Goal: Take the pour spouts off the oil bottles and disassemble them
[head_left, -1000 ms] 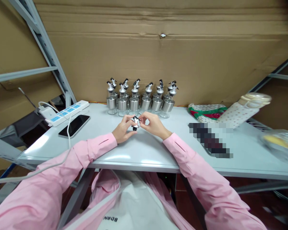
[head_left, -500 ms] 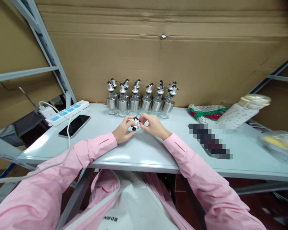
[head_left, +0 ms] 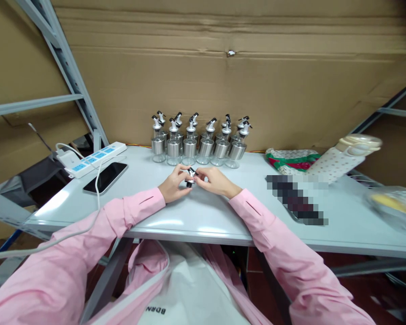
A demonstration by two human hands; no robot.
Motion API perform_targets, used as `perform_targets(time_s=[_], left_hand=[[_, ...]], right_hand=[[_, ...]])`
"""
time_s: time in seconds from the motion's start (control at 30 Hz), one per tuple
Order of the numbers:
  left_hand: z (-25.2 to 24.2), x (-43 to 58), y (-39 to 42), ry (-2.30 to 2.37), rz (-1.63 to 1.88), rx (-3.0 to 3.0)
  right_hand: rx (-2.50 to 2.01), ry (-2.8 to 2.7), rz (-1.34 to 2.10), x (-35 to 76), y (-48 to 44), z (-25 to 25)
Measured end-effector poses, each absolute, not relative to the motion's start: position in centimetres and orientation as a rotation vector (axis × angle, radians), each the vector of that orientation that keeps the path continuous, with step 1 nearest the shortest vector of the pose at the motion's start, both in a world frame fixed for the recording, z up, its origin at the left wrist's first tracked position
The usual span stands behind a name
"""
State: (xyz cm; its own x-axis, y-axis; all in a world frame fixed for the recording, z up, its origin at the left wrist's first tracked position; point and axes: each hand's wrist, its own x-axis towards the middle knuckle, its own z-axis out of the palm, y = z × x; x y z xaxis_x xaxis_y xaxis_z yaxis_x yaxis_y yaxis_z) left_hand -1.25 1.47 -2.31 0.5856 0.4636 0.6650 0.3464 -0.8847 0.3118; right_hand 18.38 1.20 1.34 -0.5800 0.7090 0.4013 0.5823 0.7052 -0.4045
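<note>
A small bottle pourer (head_left: 190, 177) with a black flip lid, a silver body and a black ribbed stopper is held low over the table. My left hand (head_left: 173, 183) is closed around its left side, thumb below and fingers above. From the right, my right hand (head_left: 215, 182) pinches the pourer near its spout, and the fingertips partly cover it. Just beyond my hands stand several glass bottles (head_left: 189, 148) with steel sleeves, packed in rows. Each visible one carries a similar pourer on top.
At the left lie a phone (head_left: 105, 178) and a white power strip (head_left: 96, 159), with a white cable crossing my left sleeve. On the right are a dotted bottle (head_left: 338, 160), a patterned cloth (head_left: 291, 159), a blurred-out dark object (head_left: 296, 198) and a plastic-wrapped bowl (head_left: 392, 205). Cardboard (head_left: 243, 90) backs the table.
My right hand has lowered slightly from the black lid to the pourer's side near the spout, its fingers drawn closer together. My left hand keeps its hold in nearly the same place.
</note>
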Motion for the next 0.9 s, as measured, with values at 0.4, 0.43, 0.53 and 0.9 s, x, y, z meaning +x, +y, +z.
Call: perform_targets(time_s=[0.4,0.43,0.53,0.9], left_hand=[[-2.02,-1.11,1.02,0.659,1.199,2.691],[-2.05,-1.11,1.00,0.655,1.210,2.688],[-2.20,-1.18,1.01,0.656,1.231,2.674],[-2.17,-1.21,1.05,0.676,1.215,2.674]], right_hand=[[-1.040,-2.446,0.315,18.21,0.76,1.63],[-1.037,-2.443,0.321,18.17,0.72,1.65],[-1.029,-2.431,0.341,18.07,0.60,1.74],[-0.955,-2.472,0.319,18.20,0.93,1.20]])
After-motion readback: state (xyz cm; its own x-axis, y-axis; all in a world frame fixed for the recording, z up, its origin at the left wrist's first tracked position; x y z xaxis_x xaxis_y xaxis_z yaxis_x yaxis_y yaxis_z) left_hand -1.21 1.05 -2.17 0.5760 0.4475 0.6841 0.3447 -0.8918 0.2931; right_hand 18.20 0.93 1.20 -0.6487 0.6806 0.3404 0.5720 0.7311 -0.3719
